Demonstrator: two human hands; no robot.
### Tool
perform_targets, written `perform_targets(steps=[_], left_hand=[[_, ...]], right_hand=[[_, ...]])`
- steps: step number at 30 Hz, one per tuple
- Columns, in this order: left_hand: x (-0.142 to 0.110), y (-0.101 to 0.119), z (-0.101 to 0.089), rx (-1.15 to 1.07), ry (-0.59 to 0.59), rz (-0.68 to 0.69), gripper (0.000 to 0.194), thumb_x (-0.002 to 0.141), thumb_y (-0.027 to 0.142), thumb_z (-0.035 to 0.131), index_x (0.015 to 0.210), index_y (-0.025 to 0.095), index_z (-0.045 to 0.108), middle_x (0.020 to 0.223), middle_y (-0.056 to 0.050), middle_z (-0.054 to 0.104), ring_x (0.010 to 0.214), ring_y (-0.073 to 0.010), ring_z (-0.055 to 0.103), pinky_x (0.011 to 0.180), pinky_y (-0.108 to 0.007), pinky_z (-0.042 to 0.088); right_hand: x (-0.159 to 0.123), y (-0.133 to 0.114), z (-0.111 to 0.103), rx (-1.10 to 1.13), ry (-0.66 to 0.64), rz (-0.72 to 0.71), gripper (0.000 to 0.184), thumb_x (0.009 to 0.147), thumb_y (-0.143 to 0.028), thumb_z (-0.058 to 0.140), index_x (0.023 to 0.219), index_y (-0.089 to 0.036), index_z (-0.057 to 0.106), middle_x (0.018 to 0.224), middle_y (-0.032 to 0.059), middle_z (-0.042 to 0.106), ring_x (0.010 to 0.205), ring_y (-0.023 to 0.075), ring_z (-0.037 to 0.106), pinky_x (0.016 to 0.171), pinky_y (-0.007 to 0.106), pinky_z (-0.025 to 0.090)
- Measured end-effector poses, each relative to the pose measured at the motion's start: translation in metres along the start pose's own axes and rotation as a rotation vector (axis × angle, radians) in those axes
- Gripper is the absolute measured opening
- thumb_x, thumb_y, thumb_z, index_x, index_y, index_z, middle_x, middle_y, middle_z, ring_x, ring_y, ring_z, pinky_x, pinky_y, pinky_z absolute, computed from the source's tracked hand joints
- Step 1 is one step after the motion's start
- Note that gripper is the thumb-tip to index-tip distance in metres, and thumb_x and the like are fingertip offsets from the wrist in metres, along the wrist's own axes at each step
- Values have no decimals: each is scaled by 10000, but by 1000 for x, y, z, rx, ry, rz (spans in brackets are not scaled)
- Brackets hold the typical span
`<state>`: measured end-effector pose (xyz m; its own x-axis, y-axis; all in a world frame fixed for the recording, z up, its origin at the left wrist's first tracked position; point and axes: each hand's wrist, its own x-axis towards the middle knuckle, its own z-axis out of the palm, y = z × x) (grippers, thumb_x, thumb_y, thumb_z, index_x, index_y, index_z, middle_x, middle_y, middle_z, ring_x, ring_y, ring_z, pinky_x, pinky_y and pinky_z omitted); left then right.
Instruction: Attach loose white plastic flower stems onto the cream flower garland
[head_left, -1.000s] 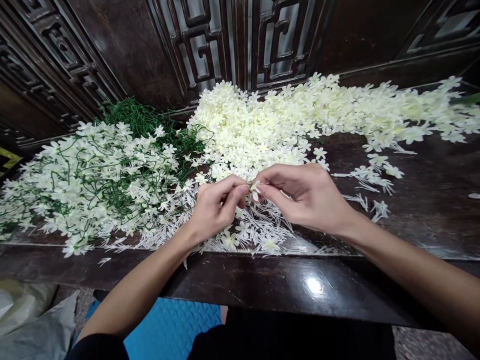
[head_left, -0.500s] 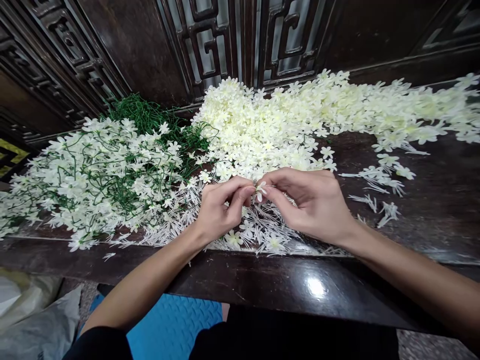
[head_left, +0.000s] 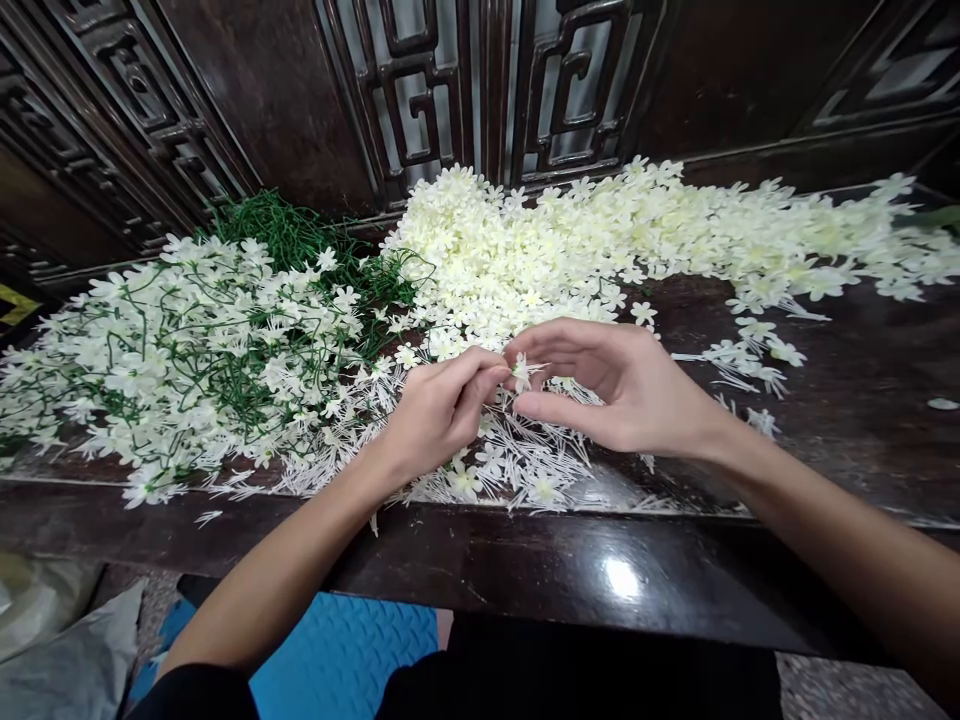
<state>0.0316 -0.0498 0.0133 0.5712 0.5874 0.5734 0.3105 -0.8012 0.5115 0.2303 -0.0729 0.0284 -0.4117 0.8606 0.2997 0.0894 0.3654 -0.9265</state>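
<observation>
My left hand [head_left: 446, 405] is closed in a pinch on a small white artificial flower [head_left: 521, 372] with thin white stamens pointing right. My right hand [head_left: 615, 390] is spread around the flower's right side, thumb apart from the fingers, with no grip on it that I can see. Below both hands lies a heap of loose white stamens [head_left: 532, 450] with a few flower heads. Behind the hands rises a pile of pale yellow-white flower heads [head_left: 510, 260]. To the left are white flowers on green stems [head_left: 202, 340].
A tangle of bare green stems [head_left: 281, 230] lies at the back left. Several stamen bunches and flowers [head_left: 750, 355] are scattered at the right. A carved dark wooden panel [head_left: 495, 90] stands behind the dark wooden bench [head_left: 525, 560]. A blue mat [head_left: 352, 640] is below.
My right hand's fingers and thumb have parted from their pinch at the flower. White stamens now stick out of it to the right. My left hand still pinches it.
</observation>
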Motion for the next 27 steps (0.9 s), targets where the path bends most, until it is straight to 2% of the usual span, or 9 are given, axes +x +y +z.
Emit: perform_targets(steps=[4, 9, 16, 22, 27], left_hand=[[0, -2, 3, -14, 11, -24, 120, 954, 186, 495, 883, 181, 592, 628, 26, 591, 437, -46, 432, 413, -171, 330], [0, -1, 4, -74, 8, -50, 126, 950, 180, 502, 864, 177, 595, 596, 39, 574, 421, -35, 419, 392, -158, 296], [-1, 1, 8, -100, 34, -70, 143, 937, 185, 507, 810, 177, 574, 547, 48, 540, 395, -39, 384, 377, -163, 290], [-4, 1, 11, -69, 41, -5, 131, 922, 144, 505, 803, 187, 541, 543, 55, 518, 406, -46, 412, 368, -152, 291], [-6, -5, 12, 50, 32, 119, 151, 896, 79, 502, 793, 185, 534, 557, 58, 517, 419, -45, 398, 380, -162, 284]], right_hand=[[0, -3, 1, -138, 102, -41, 62, 806, -183, 677, 840, -226, 706, 807, 15, 710, 727, 161, 664, 708, 343, 604], [0, -4, 2, -166, 91, -53, 94, 805, -157, 648, 829, -199, 728, 794, 21, 726, 732, 167, 677, 683, 332, 597], [-2, -1, 7, -216, 111, -47, 104, 815, -160, 619, 756, -173, 703, 697, 36, 694, 608, 163, 627, 528, 318, 534], [-3, -3, 7, -135, 69, 32, 72, 809, -170, 631, 756, -177, 678, 682, 19, 675, 549, 132, 583, 451, 282, 481], [-2, -6, 2, -54, -8, 154, 92, 800, -243, 701, 725, -193, 679, 618, -5, 667, 489, 106, 569, 407, 250, 459]])
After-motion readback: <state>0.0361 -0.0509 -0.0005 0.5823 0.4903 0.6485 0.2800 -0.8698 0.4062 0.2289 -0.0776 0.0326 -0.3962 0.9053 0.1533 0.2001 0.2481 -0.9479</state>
